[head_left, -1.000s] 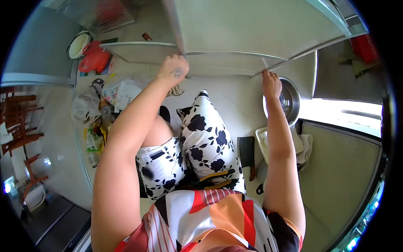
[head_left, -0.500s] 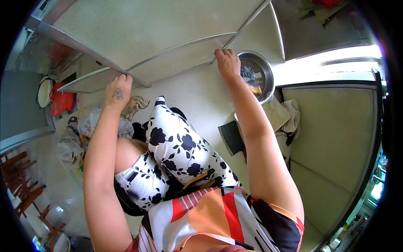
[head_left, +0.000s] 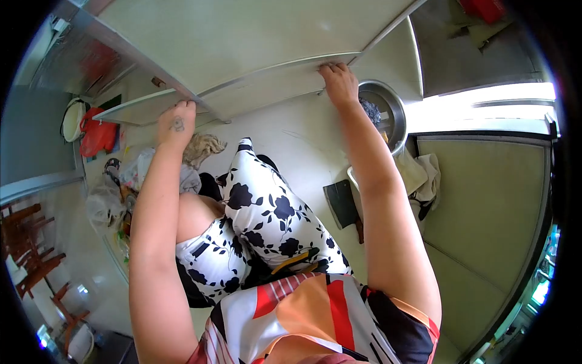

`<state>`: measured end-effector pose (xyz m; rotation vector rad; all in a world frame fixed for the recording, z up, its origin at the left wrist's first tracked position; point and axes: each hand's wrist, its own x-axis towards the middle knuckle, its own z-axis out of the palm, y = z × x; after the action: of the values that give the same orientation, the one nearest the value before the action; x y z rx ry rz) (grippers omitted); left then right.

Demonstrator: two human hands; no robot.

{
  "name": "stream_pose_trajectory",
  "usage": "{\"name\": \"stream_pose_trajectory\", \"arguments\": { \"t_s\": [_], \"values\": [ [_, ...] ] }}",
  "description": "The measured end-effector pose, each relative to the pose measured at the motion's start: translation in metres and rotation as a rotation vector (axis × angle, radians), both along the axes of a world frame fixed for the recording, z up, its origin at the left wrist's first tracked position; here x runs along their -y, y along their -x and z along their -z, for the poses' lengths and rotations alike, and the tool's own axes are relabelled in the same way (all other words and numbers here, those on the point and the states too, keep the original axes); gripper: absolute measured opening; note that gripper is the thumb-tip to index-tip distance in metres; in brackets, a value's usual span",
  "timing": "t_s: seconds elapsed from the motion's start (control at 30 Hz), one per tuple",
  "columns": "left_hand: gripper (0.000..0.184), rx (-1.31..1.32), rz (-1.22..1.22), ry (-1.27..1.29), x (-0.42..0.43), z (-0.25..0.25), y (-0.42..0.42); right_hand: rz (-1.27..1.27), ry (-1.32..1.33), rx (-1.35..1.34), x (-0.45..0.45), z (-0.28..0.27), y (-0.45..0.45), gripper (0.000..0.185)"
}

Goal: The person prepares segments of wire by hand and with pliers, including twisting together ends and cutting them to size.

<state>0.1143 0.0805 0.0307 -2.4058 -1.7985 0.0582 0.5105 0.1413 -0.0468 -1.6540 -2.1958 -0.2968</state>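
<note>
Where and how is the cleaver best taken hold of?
Take the cleaver by its brown handle, probably from the person's side: the handle points back toward the torso, while the broad dark blade extends away from it.

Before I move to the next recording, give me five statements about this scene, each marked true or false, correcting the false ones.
1. The left hand and right hand are both at the metal-edged panelling. True.
2. The steel basin shows beside the right hand. True.
3. The red plastic bag is in the steel basin. False: the red plastic bag is beside the white bucket.
4. The trousers are plain black. False: the trousers are white with black flowers.
5. The cleaver lies apart from both hands. True.
</note>
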Motion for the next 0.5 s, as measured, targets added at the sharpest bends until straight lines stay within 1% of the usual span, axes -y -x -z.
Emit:
{"name": "stream_pose_trajectory", "arguments": {
  "t_s": [0.2, 0.27, 0.3, 0.33, 0.37, 0.4, 0.43, 0.47, 0.5],
  "values": [
    [0.015, 0.023, 0.018, -0.031, 0.000, 0.007, 0.007, 0.012, -0.006, 0.001, 0.002, -0.002, 0.002, 0.019],
    [0.015, 0.051, 0.003, -0.050, 0.002, 0.007, 0.005, 0.019, 0.036, 0.015, 0.001, -0.001, -0.002, 0.022],
    [0.014, 0.087, 0.019, 0.015, -0.002, 0.017, 0.006, -0.015, 0.047, -0.004, 0.001, -0.005, -0.002, 0.023],
    [0.013, 0.106, 0.000, 0.069, -0.006, 0.029, 0.017, -0.007, 0.037, 0.029, -0.006, 0.013, -0.009, 0.027],
    [0.014, 0.171, 0.043, -0.010, -0.008, 0.037, 0.019, 0.080, 0.186, -0.060, 0.002, -0.001, -0.004, 0.031],
    [0.014, 0.638, -0.092, 0.146, -0.005, 0.039, 0.020, 0.030, 0.133, 0.046, -0.004, 0.005, -0.007, 0.032],
    [0.014, 0.368, -0.020, 0.035, -0.005, 0.028, 0.010, -0.024, 0.060, 0.018, -0.005, 0.011, -0.017, 0.029],
    [0.015, 0.100, 0.063, -0.052, -0.008, 0.018, 0.003, 0.069, 0.042, 0.048, -0.002, 0.000, -0.006, 0.021],
    [0.015, 0.076, 0.066, -0.077, -0.006, 0.013, 0.004, 0.091, 0.044, 0.064, -0.005, 0.000, 0.000, 0.019]
  ]
}}
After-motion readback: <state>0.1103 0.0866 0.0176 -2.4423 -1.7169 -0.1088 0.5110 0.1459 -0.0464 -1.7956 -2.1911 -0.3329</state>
